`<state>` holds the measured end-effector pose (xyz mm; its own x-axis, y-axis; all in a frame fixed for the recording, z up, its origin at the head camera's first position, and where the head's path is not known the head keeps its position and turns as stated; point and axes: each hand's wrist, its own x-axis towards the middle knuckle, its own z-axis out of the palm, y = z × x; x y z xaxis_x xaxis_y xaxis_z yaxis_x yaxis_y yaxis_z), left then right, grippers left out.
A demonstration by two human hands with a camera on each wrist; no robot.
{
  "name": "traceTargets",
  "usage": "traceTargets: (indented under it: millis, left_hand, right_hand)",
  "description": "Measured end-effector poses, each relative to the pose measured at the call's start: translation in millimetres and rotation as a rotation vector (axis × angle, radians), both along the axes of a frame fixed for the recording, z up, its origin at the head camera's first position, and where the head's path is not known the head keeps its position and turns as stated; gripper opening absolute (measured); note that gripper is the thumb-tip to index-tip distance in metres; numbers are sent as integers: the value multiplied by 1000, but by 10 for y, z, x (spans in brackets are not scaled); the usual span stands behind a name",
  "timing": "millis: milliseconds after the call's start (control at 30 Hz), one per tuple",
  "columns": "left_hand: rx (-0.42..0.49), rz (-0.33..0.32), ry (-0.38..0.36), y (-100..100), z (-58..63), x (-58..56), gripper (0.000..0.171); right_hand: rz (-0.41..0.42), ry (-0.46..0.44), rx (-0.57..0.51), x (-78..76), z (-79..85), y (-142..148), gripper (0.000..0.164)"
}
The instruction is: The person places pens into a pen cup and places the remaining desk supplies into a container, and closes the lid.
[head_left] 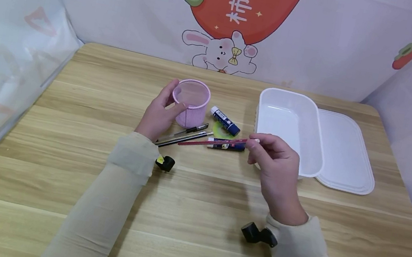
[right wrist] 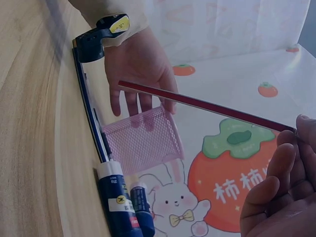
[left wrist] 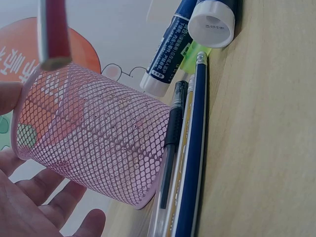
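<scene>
My left hand [head_left: 158, 111] grips a pink mesh pen cup [head_left: 192, 115] by its left side, thumb at the rim. The cup's mouth faces up, and no pens show inside it. In my right hand [head_left: 276, 172], a red pencil [head_left: 195, 142] is pinched near one end between thumb and fingers. Its other end points left toward the cup, as the right wrist view shows along the pencil's length [right wrist: 197, 102]. Beside the cup lie a black pen [head_left: 198, 128] and pencils, including a dark blue pencil [left wrist: 199, 113].
Two blue glue sticks, one behind [head_left: 225, 120] and one in front [head_left: 233, 147], lie right of the cup with a yellow-green item [head_left: 223, 129] between them. A white plastic box [head_left: 296, 100] stands at the right, beside its flat lid [head_left: 349, 152]. A printed cloth hangs behind the table.
</scene>
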<state>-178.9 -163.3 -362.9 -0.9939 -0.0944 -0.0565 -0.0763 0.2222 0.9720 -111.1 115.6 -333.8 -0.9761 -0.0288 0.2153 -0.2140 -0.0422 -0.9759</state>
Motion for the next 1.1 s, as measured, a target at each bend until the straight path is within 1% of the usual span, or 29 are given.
traceTargets:
  millis: [133, 367, 500, 600, 733, 867, 967, 1100]
  left_hand:
    - [0, -5, 3, 0, -7, 0, 73]
    - [-9, -4, 0, 4, -18, -4, 72]
    - [-17, -2, -1, 0, -22, -9, 72]
    - [-19, -3, 4, -1, -17, -9, 72]
    - [-22, -2, 2, -11, -14, -9, 72]
    - [-27, 1, -10, -9, -18, -11, 72]
    - [-24, 1, -16, 0, -20, -12, 72]
    - [-25, 4, -9, -3, -27, -4, 72]
  right_hand:
    - [-18, 9, 1, 1, 27, 10, 17]
    - [-39, 37, -4, -23, 47, 28, 13]
    - [-47, 40, -15, -52, 42, 31, 20]
    - [-60, 55, -46, -79, 51, 32, 20]
    - [-74, 87, -101, -119, 86, 9, 13]
    - [-63, 106, -156, -151, 123, -27, 15]
    - [-58, 113, -172, -167, 146, -53, 19]
    - [-64, 121, -182, -189, 169, -91, 16]
